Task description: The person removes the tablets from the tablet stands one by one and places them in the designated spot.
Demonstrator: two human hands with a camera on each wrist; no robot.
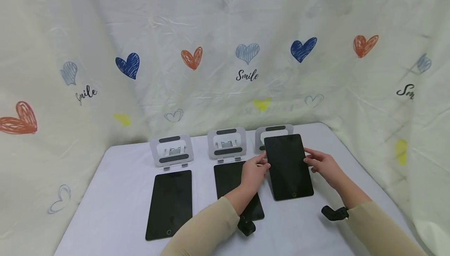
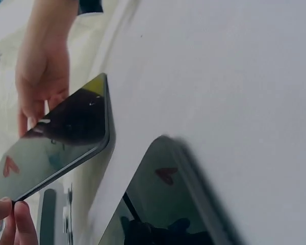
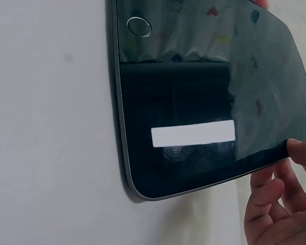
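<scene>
A heart-printed cloth [image 1: 225,52] hangs behind the white worktop [image 1: 116,193]. Three grey stands [image 1: 171,151] line the back; the rightmost one [image 1: 274,130] is half hidden by the raised tablet [image 1: 288,166]. There are three black tablets: two lie flat, the left tablet [image 1: 170,204] and the middle tablet [image 1: 233,181], which the left forearm partly covers. The left hand [image 1: 254,172] and right hand [image 1: 323,164] each pinch a side edge of the third, its top tilted up and its bottom edge on the worktop; each grip is closed on it.

Two dark tablets [image 1: 170,204] [image 1: 230,181] flat on white table [image 1: 116,193], two empty grey stands [image 1: 171,151] [image 1: 226,143], heart-print backdrop cloth [image 1: 225,52]
</scene>
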